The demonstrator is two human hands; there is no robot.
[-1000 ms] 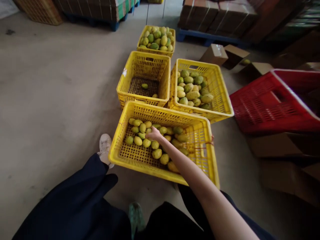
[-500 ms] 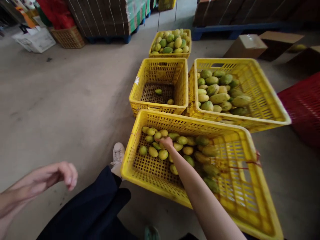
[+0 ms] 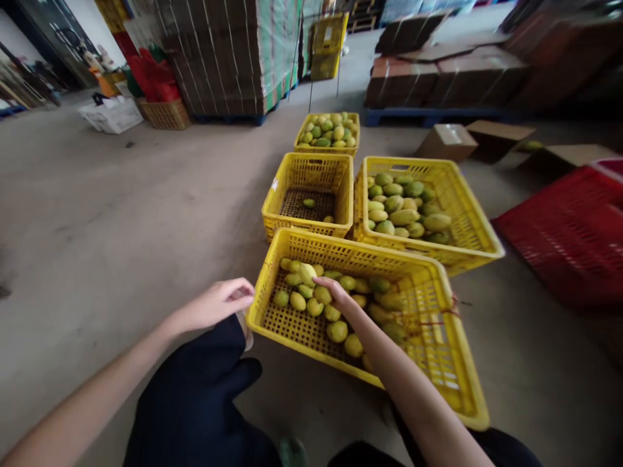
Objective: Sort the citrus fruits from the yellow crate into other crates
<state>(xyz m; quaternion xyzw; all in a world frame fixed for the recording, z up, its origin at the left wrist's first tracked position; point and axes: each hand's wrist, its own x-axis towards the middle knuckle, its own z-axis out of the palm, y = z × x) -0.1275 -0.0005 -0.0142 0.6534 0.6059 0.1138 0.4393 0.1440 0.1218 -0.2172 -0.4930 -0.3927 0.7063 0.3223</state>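
Note:
My right hand [image 3: 332,290] is over the near yellow crate [image 3: 263,292], its fingers closed on a yellow-green fruit [image 3: 307,274]. Beneath it, many similar oval fruits [image 3: 298,301] lie on the crate's perforated bottom. My left hand [image 3: 233,299] is just outside the crate's left rim; it holds nothing, and its fingers are bent but apart from the thumb.
Behind stand a yellow crate [image 3: 269,207] with a couple of fruits, a fuller one [image 3: 491,250] to its right and another full crate [image 3: 327,150] farther back. A red crate [image 3: 564,227] is at the right, cardboard boxes [image 3: 448,143] behind.
My right hand has lifted a fruit above the others. My left hand has moved right, up to the near crate's left rim. The view has tilted up, showing more of the background.

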